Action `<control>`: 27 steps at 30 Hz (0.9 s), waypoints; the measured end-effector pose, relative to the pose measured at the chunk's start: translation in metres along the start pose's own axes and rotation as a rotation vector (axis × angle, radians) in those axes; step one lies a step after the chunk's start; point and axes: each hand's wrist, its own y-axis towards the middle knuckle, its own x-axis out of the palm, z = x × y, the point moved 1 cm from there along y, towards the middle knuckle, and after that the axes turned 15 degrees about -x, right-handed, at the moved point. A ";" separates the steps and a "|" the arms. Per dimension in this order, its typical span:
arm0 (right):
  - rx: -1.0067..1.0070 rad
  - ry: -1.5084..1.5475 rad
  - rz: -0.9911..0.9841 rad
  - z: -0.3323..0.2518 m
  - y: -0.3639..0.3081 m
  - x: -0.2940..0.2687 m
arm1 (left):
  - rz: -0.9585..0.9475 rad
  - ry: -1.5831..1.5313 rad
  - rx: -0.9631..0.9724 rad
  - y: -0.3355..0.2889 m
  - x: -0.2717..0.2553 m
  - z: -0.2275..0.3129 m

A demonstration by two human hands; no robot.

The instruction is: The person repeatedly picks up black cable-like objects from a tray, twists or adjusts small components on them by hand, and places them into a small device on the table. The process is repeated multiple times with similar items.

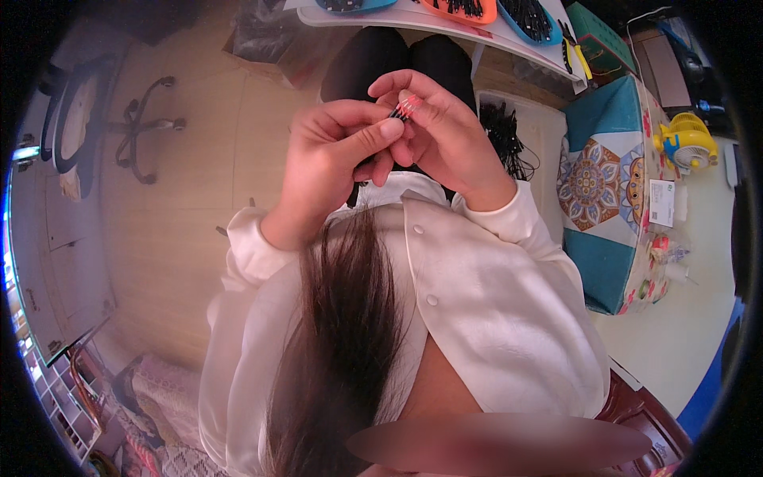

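Observation:
Just above my lap, both hands meet around a small bundle of thin black wire pieces with red and clear ends. My left hand is closed, its thumb and fingers pinching the black part. On the other side, my right hand has its thumb and fingertips closed on the red and clear ends. Part of the bundle is hidden behind the fingers, and how many pieces there are I cannot tell.
Beyond my knees, a white table bears an orange tray and blue trays of black pieces. Yellow-handled pliers lie at its right. Black wires fill a pale bin. Rightward stand a patterned cloth-covered block and a yellow fan.

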 end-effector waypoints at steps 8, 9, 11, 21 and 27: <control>0.023 -0.095 -0.014 -0.004 -0.001 -0.003 | -0.009 -0.009 -0.028 0.003 0.001 -0.003; 0.034 -0.093 -0.018 -0.004 -0.002 -0.004 | -0.011 -0.003 -0.038 0.003 0.002 -0.003; 0.037 -0.125 -0.050 -0.006 -0.004 -0.007 | -0.001 0.020 -0.075 0.002 0.002 -0.004; -0.017 -0.113 -0.065 -0.001 -0.005 -0.015 | -0.060 0.053 -0.130 0.004 0.001 -0.002; -0.183 -0.566 -0.006 -0.020 0.004 -0.017 | 0.052 0.114 -0.086 0.006 0.000 0.001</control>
